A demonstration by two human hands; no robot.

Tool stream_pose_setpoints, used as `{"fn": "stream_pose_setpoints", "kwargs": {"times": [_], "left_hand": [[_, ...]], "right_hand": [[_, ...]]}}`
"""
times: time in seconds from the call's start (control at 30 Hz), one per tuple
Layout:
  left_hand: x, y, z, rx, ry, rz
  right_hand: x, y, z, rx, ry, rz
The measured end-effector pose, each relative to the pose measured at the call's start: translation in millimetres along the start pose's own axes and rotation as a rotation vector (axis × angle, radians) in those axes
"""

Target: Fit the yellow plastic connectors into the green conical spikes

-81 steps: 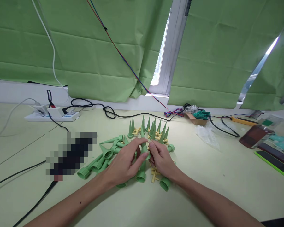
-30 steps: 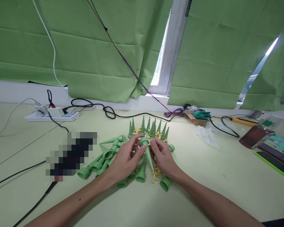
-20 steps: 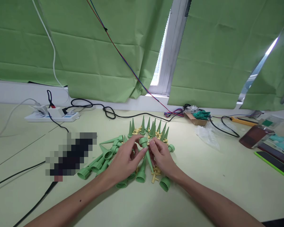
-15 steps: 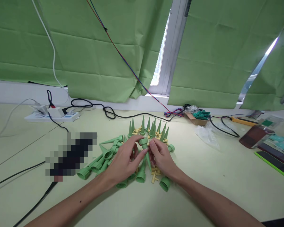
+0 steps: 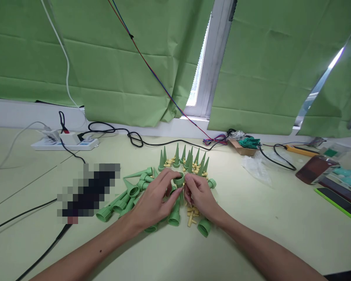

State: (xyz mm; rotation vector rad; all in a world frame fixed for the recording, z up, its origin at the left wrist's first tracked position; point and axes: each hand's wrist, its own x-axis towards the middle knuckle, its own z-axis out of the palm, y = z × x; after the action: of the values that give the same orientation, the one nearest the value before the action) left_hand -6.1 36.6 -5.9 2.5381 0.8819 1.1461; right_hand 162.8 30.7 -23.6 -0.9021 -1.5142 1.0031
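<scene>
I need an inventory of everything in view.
held spike: one, green, centre
other spikes: many, green, centre
T-pieces: several, yellow, centre
power strip: one, white, left
cables: several, multicoloured, mostly back
blurred object: one, dark, left
box: one, brown, right
bag: one, clear, right
container: one, reddish, right
flat slab: one, green-edged, right
pieces: several, teal, right
tool: one, orange-black, right
curtains: several, green, back
window: one, white, back
table: one, pale, below
left hand: one, on held spike
right hand: one, beside it
</scene>
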Motion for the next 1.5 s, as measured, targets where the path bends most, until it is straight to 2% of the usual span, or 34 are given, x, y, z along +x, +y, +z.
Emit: {"fn": "stream_pose_setpoints", "kwargs": {"times": [0.73, 0.97, 1.07, 1.27, 1.5], "left_hand": [[-1.2, 0.0, 0.9, 0.091, -0.031, 0.128], [-1.3, -5.5, 1.9, 0.194, -0.041, 0.240], [-1.6, -6.8, 2.0, 0.238, -0.033, 0.248], [-1.4, -1.5, 0.5, 0.117, -0.004, 0.144], [-1.2, 3.8, -3.7, -0.015, 0.016, -0.110]], "right_hand": [[0.3, 4.2, -2.3, 0.040, -0.008, 0.089], [3.7, 3.4, -3.4, 0.259, -0.040, 0.212], [4.2, 4.0, -2.9, 0.310, -0.047, 0.212], [2.8, 4.7, -1.7, 0.356, -0.042, 0.147], [2.9, 5.5, -1.9, 0.458, 0.008, 0.103]]}}
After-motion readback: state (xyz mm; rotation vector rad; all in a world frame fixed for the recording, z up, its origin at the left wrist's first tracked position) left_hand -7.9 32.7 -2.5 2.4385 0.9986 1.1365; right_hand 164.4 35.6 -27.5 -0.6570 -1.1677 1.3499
